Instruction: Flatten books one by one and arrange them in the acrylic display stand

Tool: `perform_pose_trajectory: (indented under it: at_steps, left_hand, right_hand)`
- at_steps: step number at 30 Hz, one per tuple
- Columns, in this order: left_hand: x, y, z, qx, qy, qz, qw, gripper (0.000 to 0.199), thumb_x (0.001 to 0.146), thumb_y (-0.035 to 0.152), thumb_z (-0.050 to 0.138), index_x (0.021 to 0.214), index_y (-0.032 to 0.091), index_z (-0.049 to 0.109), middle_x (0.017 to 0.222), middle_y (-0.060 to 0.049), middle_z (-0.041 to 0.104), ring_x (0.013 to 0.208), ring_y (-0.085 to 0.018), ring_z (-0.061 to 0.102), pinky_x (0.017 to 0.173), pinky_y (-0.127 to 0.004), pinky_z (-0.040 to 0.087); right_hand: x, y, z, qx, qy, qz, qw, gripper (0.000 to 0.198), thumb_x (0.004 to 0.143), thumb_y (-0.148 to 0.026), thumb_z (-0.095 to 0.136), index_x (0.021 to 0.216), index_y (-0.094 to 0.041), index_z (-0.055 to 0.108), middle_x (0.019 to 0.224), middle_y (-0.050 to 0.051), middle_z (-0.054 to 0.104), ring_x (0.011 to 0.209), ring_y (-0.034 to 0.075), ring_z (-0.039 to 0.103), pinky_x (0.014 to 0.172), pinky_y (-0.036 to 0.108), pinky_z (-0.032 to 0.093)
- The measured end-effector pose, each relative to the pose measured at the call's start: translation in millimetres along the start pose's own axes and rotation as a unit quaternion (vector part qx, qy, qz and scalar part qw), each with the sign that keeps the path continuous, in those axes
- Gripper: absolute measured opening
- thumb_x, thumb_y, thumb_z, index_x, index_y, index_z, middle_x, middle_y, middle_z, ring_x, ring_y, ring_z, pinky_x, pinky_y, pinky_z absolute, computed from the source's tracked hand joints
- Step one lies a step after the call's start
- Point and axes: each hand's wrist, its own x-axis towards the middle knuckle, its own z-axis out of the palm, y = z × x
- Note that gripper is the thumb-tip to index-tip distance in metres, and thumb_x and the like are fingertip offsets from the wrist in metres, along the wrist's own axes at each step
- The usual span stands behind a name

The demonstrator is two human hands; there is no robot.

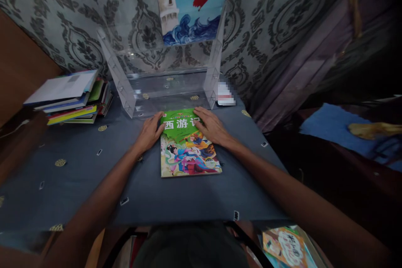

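A children's picture book (188, 150) with a green top, large white Chinese characters and colourful cartoon figures lies face up on the dark grey tablecloth. My left hand (150, 130) holds its upper left edge, thumb at the cover's side. On the opposite side my right hand (212, 125) grips the upper right edge, its thumb and fingers over the cover and partly hiding the last character. Just beyond the book stands a clear acrylic rack (169, 88) with stepped side panels; its shelf shows only the tablecloth through it.
A stack of books (75, 96) rests at the back left. Near it, another person's blurred arm (23, 148) reaches in. Beside the rack's right side lies a partly pixelated white item (225, 94). More books (284, 247) sit below the table's front edge at right.
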Motion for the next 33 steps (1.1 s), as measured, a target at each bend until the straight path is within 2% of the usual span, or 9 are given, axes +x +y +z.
perform_pose_trajectory:
  at_steps: [5, 9, 12, 16, 22, 25, 28, 33]
  left_hand:
    - [1, 1, -2, 0.025, -0.008, 0.003, 1.000, 0.049, 0.102, 0.041, 0.043, 0.144, 0.016, 0.046, 0.143, -0.016, 0.059, 0.133, -0.028, 0.055, 0.115, -0.049, 0.041]
    - [2, 6, -5, 0.054, -0.016, 0.020, 0.998, 0.043, 0.103, 0.039, 0.038, 0.138, 0.020, 0.055, 0.147, -0.011, 0.057, 0.139, -0.026, 0.050, 0.117, -0.050, 0.039]
    - [2, 15, -9, 0.102, -0.017, 0.023, 0.994, 0.041, 0.103, 0.035, 0.037, 0.134, 0.020, 0.059, 0.145, -0.012, 0.059, 0.141, -0.030, 0.047, 0.117, -0.057, 0.037]
    - [-4, 43, -8, 0.138, -0.047, 0.054, 0.988, 0.039, 0.103, 0.030, 0.038, 0.133, 0.021, 0.061, 0.142, -0.013, 0.061, 0.143, -0.033, 0.044, 0.116, -0.063, 0.036]
    - [-33, 114, 13, 0.093, -0.104, 0.177, 0.974, 0.040, 0.105, 0.030, 0.039, 0.140, 0.021, 0.054, 0.150, -0.013, 0.053, 0.147, -0.028, 0.041, 0.118, -0.053, 0.039]
    - [-46, 140, 19, 0.054, -0.124, 0.246, 0.960, 0.039, 0.105, 0.031, 0.041, 0.141, 0.021, 0.052, 0.150, -0.013, 0.054, 0.148, -0.025, 0.040, 0.119, -0.050, 0.039]
    - [-52, 149, 20, 0.033, -0.141, 0.278, 0.950, 0.039, 0.104, 0.031, 0.043, 0.141, 0.022, 0.052, 0.150, -0.013, 0.053, 0.147, -0.024, 0.041, 0.119, -0.049, 0.039]
    - [-52, 148, 20, 0.049, -0.141, 0.287, 0.946, 0.036, 0.103, 0.023, 0.044, 0.138, 0.021, 0.054, 0.148, -0.014, 0.055, 0.145, -0.025, 0.045, 0.116, -0.050, 0.042]
  right_hand:
    - [2, 4, 0, 0.020, 0.008, -0.002, 1.000, 0.047, 0.098, -0.037, 0.048, 0.137, -0.014, 0.061, 0.146, 0.015, 0.058, 0.137, 0.029, 0.052, 0.118, 0.050, 0.039]
    - [2, 5, -2, 0.025, 0.000, -0.001, 1.000, 0.048, 0.099, -0.036, 0.047, 0.138, -0.010, 0.059, 0.146, 0.017, 0.057, 0.139, 0.027, 0.050, 0.119, 0.048, 0.037]
    - [1, 4, -2, 0.026, -0.001, -0.001, 1.000, 0.046, 0.100, -0.034, 0.047, 0.139, -0.012, 0.059, 0.147, 0.015, 0.056, 0.139, 0.026, 0.050, 0.119, 0.049, 0.037]
    - [1, 3, -1, 0.026, 0.006, 0.005, 1.000, 0.044, 0.099, -0.030, 0.049, 0.139, -0.014, 0.059, 0.148, 0.014, 0.056, 0.140, 0.025, 0.049, 0.119, 0.049, 0.036]
    - [1, 2, 0, 0.026, 0.008, 0.007, 1.000, 0.046, 0.099, -0.031, 0.048, 0.139, -0.010, 0.058, 0.149, 0.016, 0.055, 0.141, 0.025, 0.047, 0.120, 0.046, 0.034]
    - [1, 1, -1, 0.029, 0.008, 0.008, 1.000, 0.047, 0.099, -0.031, 0.048, 0.140, -0.010, 0.058, 0.149, 0.015, 0.054, 0.142, 0.025, 0.047, 0.120, 0.047, 0.034]
    - [0, 0, -2, 0.027, 0.005, 0.009, 1.000, 0.047, 0.099, -0.032, 0.048, 0.141, -0.013, 0.057, 0.150, 0.014, 0.054, 0.142, 0.025, 0.047, 0.120, 0.048, 0.034]
    - [0, -2, -3, 0.022, 0.004, 0.012, 1.000, 0.047, 0.100, -0.032, 0.047, 0.141, -0.012, 0.057, 0.151, 0.014, 0.053, 0.143, 0.025, 0.045, 0.121, 0.046, 0.034]
